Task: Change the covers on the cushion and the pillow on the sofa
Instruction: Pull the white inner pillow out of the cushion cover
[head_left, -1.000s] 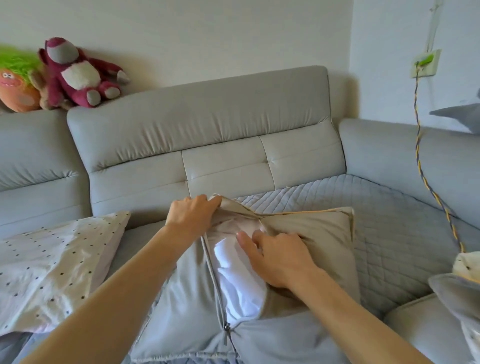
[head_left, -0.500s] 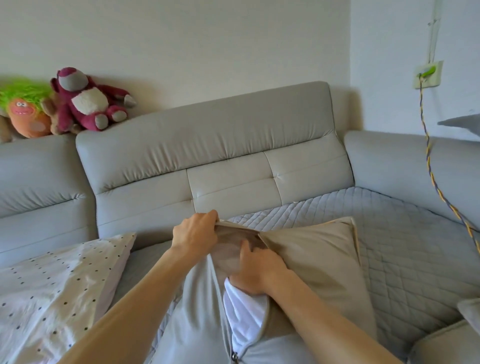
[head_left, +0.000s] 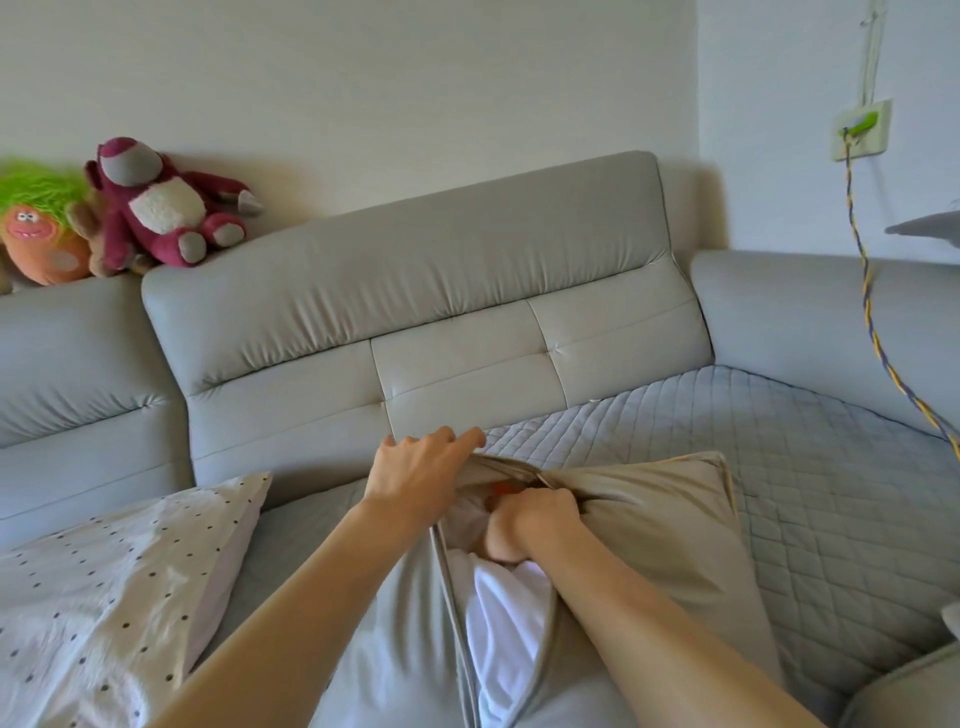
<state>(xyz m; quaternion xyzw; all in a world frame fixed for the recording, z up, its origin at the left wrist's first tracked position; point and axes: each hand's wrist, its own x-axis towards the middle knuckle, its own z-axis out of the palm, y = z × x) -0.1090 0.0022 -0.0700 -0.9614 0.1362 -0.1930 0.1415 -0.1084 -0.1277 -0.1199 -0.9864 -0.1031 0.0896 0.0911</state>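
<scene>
Holding cover (head_left: 649, 530) edge w/ your left grip (head_left: 421, 478); right grip (head_left: 535, 525) fisted on opp. flap inside zip opening, over white insert (head_left: 509, 613). Cover lies on sofa (head_left: 415, 291) seat, dotted pillow (head_left: 119, 597) just left of it.

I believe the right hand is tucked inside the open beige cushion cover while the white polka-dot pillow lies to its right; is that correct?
Not quite: the head view shows the white polka-dot pillow lying to the left of the beige cushion cover; the right hand is tucked inside.
</scene>
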